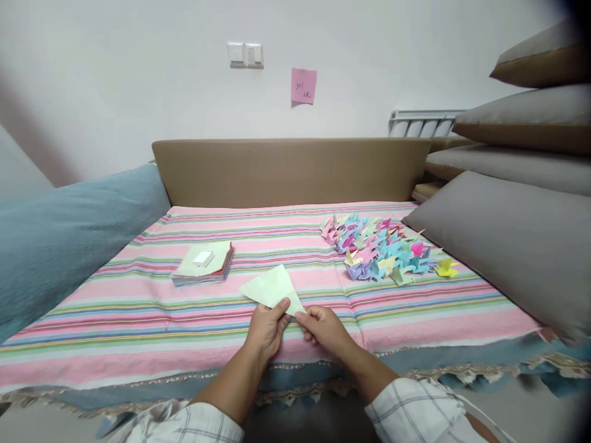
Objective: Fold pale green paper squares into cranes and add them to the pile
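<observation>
A pale green sheet of origami paper (272, 286), folded to a triangle, is held up between my two hands over the striped cloth. My left hand (268, 326) pinches its lower edge, thumb on top. At the right corner, my right hand (323, 329) grips the paper between thumb and fingers. To the left lies a stack of square paper (203, 264) with a light green sheet uppermost and a small white block (204, 258) on it. A pile of folded paper cranes (378, 249) in many colours spreads out to the right.
The striped cloth (138, 307) covers the seat in front of a brown backrest (290, 172). A blue-covered armrest (74, 227) borders the left side. Grey cushions (512, 240) are stacked on the right. A pink note (303, 86) and switches (245, 55) are on the wall.
</observation>
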The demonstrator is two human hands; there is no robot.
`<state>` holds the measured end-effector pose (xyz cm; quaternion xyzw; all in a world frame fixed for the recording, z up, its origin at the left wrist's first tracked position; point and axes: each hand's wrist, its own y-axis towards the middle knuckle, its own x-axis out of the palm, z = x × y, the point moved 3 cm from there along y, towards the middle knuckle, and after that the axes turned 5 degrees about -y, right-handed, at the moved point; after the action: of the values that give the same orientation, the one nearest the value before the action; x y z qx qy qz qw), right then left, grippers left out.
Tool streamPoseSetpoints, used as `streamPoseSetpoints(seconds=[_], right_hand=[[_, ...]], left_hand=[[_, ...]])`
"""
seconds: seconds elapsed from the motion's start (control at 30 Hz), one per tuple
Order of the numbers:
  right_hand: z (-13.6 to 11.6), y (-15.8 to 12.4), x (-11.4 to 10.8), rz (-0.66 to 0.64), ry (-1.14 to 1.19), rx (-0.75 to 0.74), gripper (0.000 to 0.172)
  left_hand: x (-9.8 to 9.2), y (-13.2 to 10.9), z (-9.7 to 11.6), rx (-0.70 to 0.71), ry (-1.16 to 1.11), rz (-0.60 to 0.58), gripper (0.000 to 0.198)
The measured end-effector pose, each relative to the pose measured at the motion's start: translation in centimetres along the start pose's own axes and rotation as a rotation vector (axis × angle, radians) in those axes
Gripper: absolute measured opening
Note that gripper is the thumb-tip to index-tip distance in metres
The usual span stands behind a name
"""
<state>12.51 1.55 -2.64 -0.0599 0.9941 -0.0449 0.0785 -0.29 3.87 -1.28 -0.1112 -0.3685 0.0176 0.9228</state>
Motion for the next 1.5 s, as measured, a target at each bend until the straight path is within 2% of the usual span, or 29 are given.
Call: streamPoseSetpoints(seconds=[0.1, 0.2, 0.53, 0.93, 1.17, 1.5], right_hand=[[-0.5, -0.3, 0.3, 0.111, -0.032, -0.119, 0.038], [-0.9, -0.7, 0.8, 0.177, 0.036, -0.193, 0.033], [-1.2, -0.9, 1.5, 0.315, 0.103, -0.201, 0.03], [-1.3, -0.9, 1.6, 0.304, 0.176, -0.207, 0.024], [-0.7, -0.8, 1.9, 0.302, 0.247, -0.171, 0.026], [-0.4, -0.5, 1.9, 0.33, 0.334, -0.203, 0.029]], left_hand=[[0.1, 0.0, 0.1, 0.013, -0.052, -0.031, 0.048], [0.1, 0.0, 0.0, 0.014, -0.089, -0.073, 0.049], [0.7, -0.6, 0.0, -0.01, -0.153, -0.082, 0.045], [0.6, -0.4, -0.1, -0.032, -0.194, -0.087, 0.028], [0.6, -0.3, -0.2, -0.035, -0.196, -0.108, 0.024], [0.3, 0.0, -0.1, -0.03, -0.229, -0.07, 0.016]])
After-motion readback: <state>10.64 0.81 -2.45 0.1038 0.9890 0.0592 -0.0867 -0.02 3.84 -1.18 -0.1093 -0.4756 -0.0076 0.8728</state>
